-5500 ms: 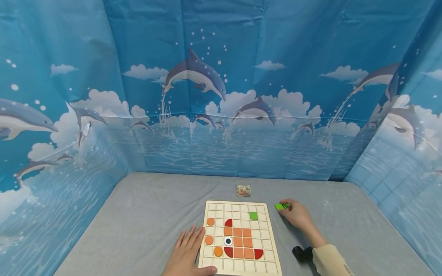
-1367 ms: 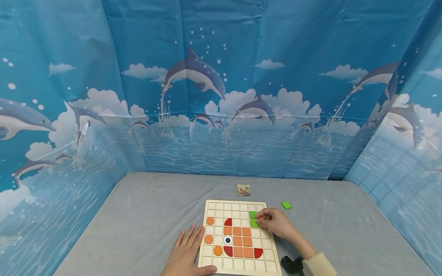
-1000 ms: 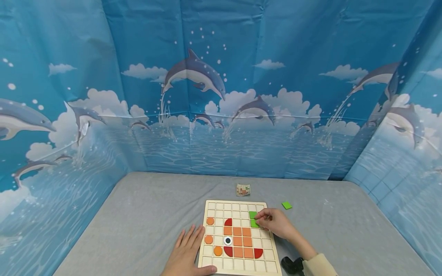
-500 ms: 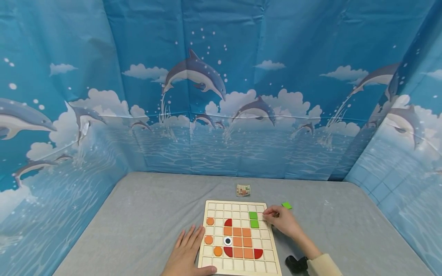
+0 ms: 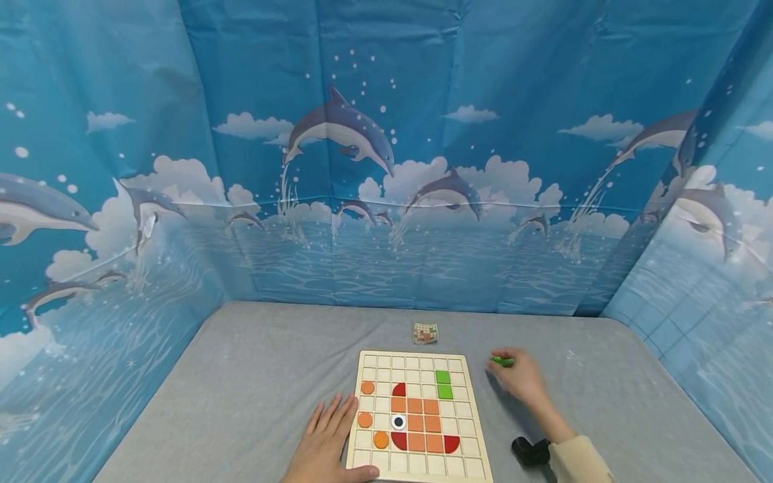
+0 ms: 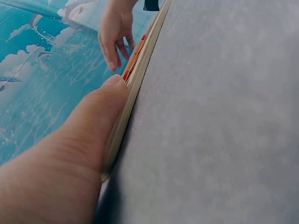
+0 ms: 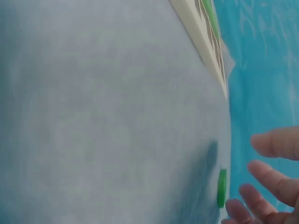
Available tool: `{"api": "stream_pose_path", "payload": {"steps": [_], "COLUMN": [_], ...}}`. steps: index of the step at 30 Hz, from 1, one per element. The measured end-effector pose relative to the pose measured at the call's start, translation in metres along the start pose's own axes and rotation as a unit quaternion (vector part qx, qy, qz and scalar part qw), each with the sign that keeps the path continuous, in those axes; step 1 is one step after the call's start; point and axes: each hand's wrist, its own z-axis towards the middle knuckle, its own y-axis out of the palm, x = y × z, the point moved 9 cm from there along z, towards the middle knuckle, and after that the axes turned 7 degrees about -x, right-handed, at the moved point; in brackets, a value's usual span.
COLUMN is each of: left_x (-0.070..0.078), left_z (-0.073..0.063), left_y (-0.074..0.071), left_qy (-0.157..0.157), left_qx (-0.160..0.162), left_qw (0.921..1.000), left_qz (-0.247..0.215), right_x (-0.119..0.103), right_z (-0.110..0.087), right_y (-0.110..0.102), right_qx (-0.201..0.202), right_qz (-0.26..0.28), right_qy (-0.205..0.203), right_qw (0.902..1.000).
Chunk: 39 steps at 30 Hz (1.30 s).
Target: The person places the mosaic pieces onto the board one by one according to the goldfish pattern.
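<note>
A wooden grid board [image 5: 371,463] lies on the table with flat coloured tiles in its cells. My left hand [image 5: 326,439] rests at its left edge, fingers spread, and its thumb [image 6: 100,105] lies on the frame. Two green square tiles [image 5: 443,384] sit one below the other in the board's upper right. Off the board to the right, my right hand [image 5: 522,379] hovers over a loose green tile [image 5: 502,362], partly hiding it. In the right wrist view the fingertips [image 7: 266,177] are parted, and the green tile [image 7: 222,189] lies on the table below them.
Orange squares [image 5: 415,422], red quarter-round pieces [image 5: 451,444], orange discs [image 5: 381,440] and an eye piece [image 5: 398,422] sit on the board. A small patterned card [image 5: 425,333] lies behind it. A dolphin-print curtain [image 5: 386,255] closes off the table's back.
My right hand set a second green tile below the first on the board and let go. It then moved right, off the board, to the loose green tile. My left hand stayed put.
</note>
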Motion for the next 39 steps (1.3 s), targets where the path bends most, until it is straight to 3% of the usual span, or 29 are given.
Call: {"api": "stream_pose_path", "payload": {"steps": [4, 10, 20, 31, 39], "left_x": [0.000, 0.000, -0.001, 0.000, 0.000], "left_z": [-0.001, -0.001, 0.000, 0.000, 0.001], "left_y": [0.001, 0.001, 0.000, 0.001, 0.001], "left_qy": [0.000, -0.001, -0.001, -0.001, -0.004], "left_qx": [-0.003, -0.003, -0.002, -0.001, -0.003], "left_qw": [1.0000, 1.0000, 1.0000, 0.9999, 0.9999], "left_qz": [-0.001, -0.007, -0.008, -0.011, -0.012], "right_x": [0.008, 0.014, 0.019, 0.017, 0.021], "right_z": [0.004, 0.006, 0.013, 0.012, 0.009], "right_y": [-0.004, -0.005, -0.004, -0.005, -0.005], "right_qx": [0.011, -0.003, -0.019, -0.020, -0.029], "right_qz": [-0.032, -0.047, -0.051, -0.042, -0.026], "right_qy": [0.014, 0.021, 0.028, -0.004, 0.011], "right_qw": [0.9993, 0.9987, 0.9982, 0.9989, 0.9992]}}
